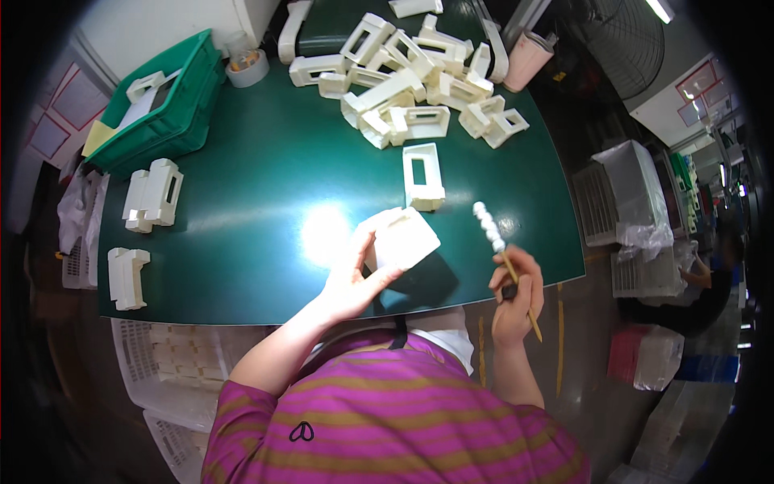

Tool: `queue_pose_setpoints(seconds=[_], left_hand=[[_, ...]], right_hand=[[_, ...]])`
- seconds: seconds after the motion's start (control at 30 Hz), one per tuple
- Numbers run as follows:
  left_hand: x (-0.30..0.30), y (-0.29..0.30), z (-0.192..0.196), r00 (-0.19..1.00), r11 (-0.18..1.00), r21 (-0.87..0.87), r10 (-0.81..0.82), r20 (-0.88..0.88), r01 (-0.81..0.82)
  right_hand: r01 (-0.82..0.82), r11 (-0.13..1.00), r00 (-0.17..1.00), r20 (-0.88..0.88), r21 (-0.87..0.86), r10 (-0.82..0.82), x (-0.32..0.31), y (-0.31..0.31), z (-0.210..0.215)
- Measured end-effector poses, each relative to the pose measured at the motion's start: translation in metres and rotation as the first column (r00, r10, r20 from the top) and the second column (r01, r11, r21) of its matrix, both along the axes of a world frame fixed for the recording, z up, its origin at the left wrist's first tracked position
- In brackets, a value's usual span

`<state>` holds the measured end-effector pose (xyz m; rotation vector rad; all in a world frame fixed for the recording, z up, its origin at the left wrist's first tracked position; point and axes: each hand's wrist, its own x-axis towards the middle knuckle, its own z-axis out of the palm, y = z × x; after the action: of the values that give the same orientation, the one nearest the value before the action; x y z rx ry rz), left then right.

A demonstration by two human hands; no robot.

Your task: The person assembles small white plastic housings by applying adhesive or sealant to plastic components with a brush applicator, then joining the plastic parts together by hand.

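1. Left hand [345, 282]: fingers [364, 244] grip a cream, boxy plastic part [409, 240] above the near side of the green worktop [266, 177]; a steady edge hold seems best.
2. Right hand [514, 302]: fingers clasp a slim tan stick [534, 325] with white beaded tip [487, 225], rightward.

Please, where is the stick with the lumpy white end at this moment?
In the head view, the stick is in the right hand, right of centre, apart from the white part in the left hand.
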<state>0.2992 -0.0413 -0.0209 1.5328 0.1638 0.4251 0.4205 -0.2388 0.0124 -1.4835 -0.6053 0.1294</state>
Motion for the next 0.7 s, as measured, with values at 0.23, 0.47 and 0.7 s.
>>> queue_pose_setpoints(seconds=[0.23, 0.47, 0.7], left_hand=[[0.002, 0.006, -0.024, 0.984, 0.993, -0.088, 0.091, 0.151, -0.078], [0.004, 0.009, -0.026, 0.986, 0.992, -0.020, 0.125, 0.111, -0.124], [-0.004, 0.012, -0.034, 0.993, 0.990, -0.112, 0.094, 0.077, -0.085]], right_hand=[[-0.331, 0.938, 0.943, 0.052, 0.105, 0.327, -0.026, 0.027, -0.009], [-0.206, 0.976, 0.975, 0.102, 0.075, 0.198, -0.016, 0.033, -0.007], [-0.209, 0.976, 0.978, 0.039, 0.059, 0.207, -0.015, 0.034, -0.011]])
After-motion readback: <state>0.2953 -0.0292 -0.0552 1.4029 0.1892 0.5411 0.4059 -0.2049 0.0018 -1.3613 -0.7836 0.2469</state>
